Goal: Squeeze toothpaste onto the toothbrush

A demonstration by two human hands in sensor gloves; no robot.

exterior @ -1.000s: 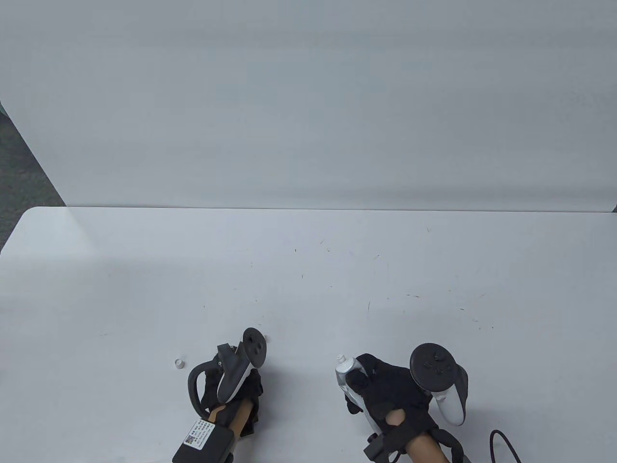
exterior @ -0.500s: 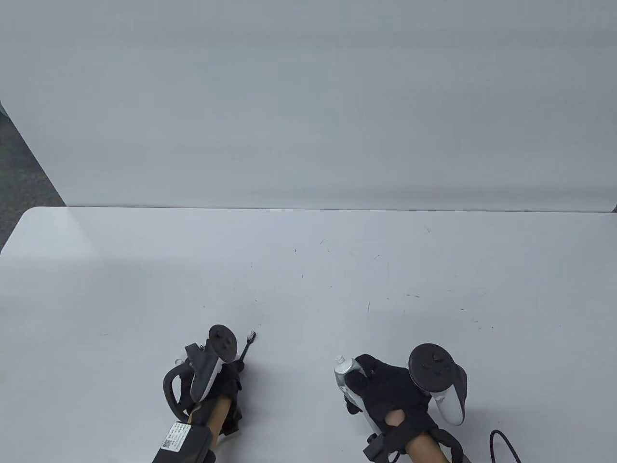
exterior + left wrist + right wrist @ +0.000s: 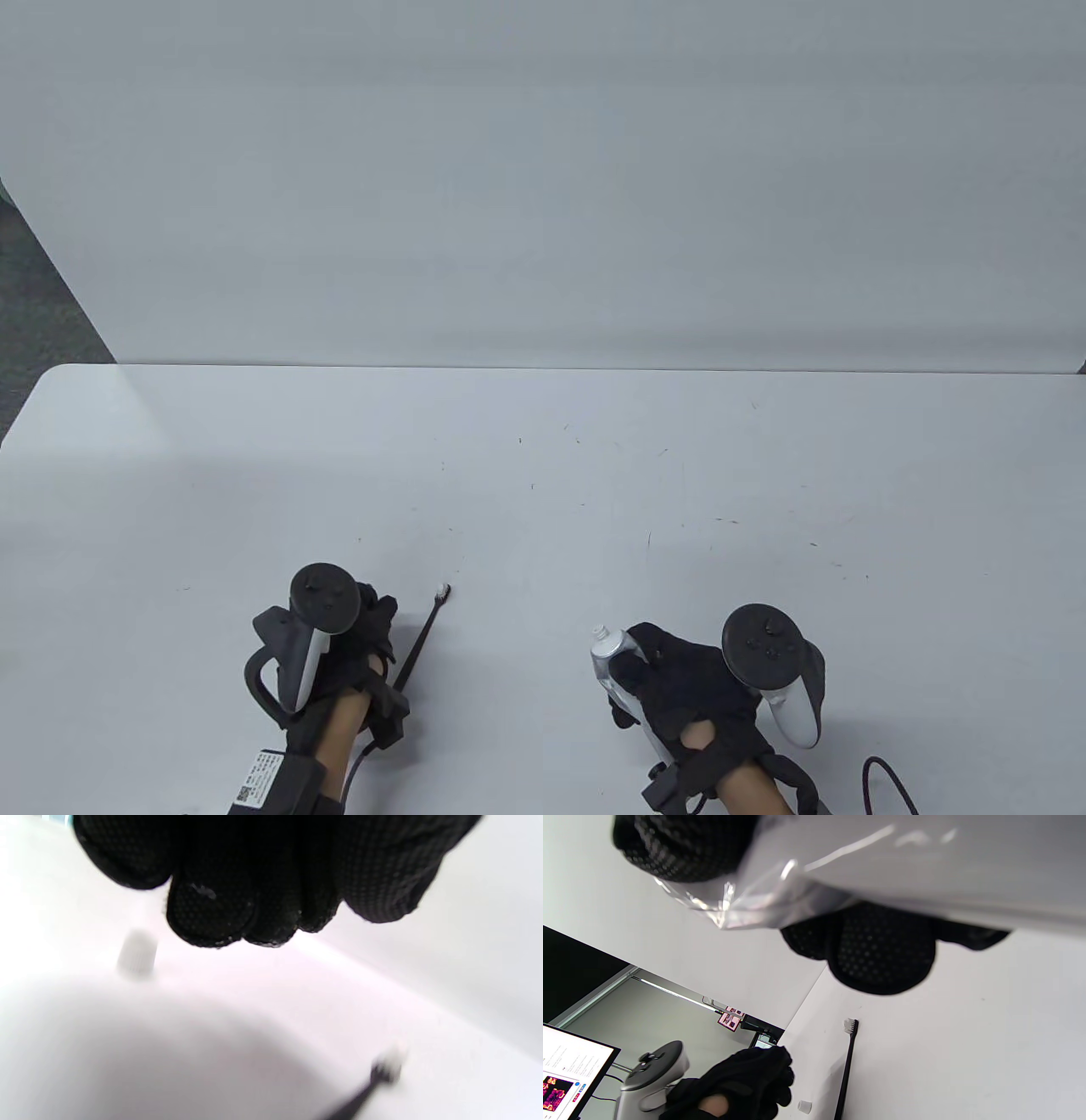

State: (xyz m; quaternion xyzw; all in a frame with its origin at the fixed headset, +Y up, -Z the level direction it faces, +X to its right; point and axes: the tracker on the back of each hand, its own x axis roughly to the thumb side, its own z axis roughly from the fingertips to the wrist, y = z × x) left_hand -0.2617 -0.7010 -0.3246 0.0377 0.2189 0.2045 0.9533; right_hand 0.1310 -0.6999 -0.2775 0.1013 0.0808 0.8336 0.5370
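A black toothbrush (image 3: 422,637) with white bristles lies on the white table (image 3: 543,475), head pointing away; it also shows in the right wrist view (image 3: 847,1065) and, blurred, in the left wrist view (image 3: 388,1067). My left hand (image 3: 373,620) hovers just left of its handle and holds nothing. The small white cap (image 3: 136,955) stands on the table beside my left fingertips (image 3: 212,912); the right wrist view shows the cap (image 3: 804,1106) below that hand. My right hand (image 3: 632,671) grips the silver toothpaste tube (image 3: 607,654), its uncapped nozzle pointing away and left.
A white wall panel (image 3: 543,212) rises behind the table's far edge. A black cable (image 3: 887,781) lies at the bottom right. A lit monitor (image 3: 568,1069) stands off the table's left side.
My left hand has moved left, off the toothbrush, which now lies uncovered on the table. That hand now covers the cap in the table view. My right hand and the tube have stayed put.
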